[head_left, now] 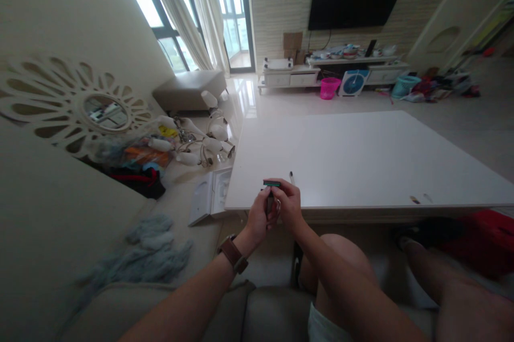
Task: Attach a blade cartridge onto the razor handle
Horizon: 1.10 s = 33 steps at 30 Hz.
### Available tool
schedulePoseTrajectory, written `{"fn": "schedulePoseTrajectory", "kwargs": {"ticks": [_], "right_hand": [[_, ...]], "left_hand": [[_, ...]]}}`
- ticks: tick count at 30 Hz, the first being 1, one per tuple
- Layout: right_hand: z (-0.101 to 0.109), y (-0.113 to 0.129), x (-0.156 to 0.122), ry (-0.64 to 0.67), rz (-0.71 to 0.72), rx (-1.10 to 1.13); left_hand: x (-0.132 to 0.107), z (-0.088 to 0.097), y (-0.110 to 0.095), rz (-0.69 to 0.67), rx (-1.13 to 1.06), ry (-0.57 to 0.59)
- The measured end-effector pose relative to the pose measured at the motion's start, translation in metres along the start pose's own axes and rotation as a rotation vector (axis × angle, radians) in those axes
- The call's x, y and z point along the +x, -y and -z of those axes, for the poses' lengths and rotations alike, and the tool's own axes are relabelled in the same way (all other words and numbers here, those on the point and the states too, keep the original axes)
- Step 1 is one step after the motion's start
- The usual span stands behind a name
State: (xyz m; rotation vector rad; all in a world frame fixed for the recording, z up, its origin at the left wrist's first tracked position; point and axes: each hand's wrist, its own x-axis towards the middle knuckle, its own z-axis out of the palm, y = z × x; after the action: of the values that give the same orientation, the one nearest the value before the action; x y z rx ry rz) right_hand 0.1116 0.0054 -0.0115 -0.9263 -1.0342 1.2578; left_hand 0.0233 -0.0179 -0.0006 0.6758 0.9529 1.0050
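Note:
Close to the near left corner of the white table (341, 160), both my hands meet around a small dark T-shaped tool that looks like a razor (272, 184), with a green strip along its wide head. My left hand (257, 219) is closed around its dark handle. The fingers of my right hand (289, 204) are closed at the head's right side. Something shiny and curved shows between the hands, too small to name. Just beyond my right hand lies a thin white stick with a dark end (292, 176) on the tabletop.
Small flat pieces (414, 199) lie near the table's front edge at right. An open white box (203, 197) and a chandelier (201, 141) with white shades are on the floor at left. A person's leg (437, 272) and red fabric (485, 240) are at lower right.

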Motion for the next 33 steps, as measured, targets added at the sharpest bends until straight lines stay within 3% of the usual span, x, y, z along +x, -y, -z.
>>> {"fn": "schedulePoseTrajectory", "kwargs": {"ticks": [33], "right_hand": [[0.0013, -0.0029, 0.0009, 0.006, -0.021, 0.030]], "left_hand": [[-0.0005, -0.0010, 0.0002, -0.006, -0.002, -0.014]]}}
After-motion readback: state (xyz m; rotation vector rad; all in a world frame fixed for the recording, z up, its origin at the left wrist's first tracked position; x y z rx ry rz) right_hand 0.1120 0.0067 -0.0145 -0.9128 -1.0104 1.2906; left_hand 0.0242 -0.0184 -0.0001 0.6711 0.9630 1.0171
